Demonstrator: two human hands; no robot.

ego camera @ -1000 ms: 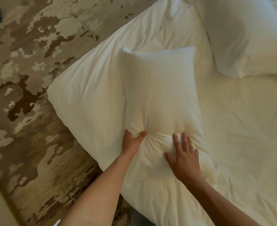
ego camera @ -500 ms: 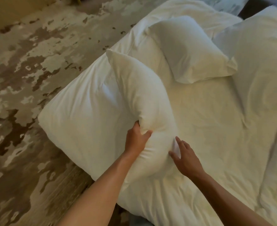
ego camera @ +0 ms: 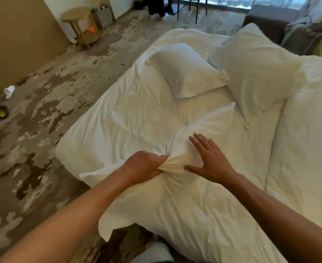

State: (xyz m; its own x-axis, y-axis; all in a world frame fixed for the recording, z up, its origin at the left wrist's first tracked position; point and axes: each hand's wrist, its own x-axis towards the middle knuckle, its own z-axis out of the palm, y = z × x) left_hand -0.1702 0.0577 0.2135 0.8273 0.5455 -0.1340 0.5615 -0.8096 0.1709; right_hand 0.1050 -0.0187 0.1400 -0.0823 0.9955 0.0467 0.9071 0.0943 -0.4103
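White cotton bunches in my clenched left fingers (ego camera: 156,158); right fingers (ego camera: 202,142) rest splayed flat on the pillow (ego camera: 209,124). Soft, light, it lies on the bed (ego camera: 118,120); I judge corners grip best.

White cloth on the small pillow (ego camera: 204,128), matt and soft, bunching into fine creases where the left hand (ego camera: 143,166) grips it. The duvet (ego camera: 129,118) beneath is the same matt white fabric, rumpled all over. The middle pillow (ego camera: 186,73) and large pillow (ego camera: 255,73) look smoother. The carpet (ego camera: 42,130) is dull, flat pile. The round side table (ego camera: 76,13) is pale wood with a faint sheen.
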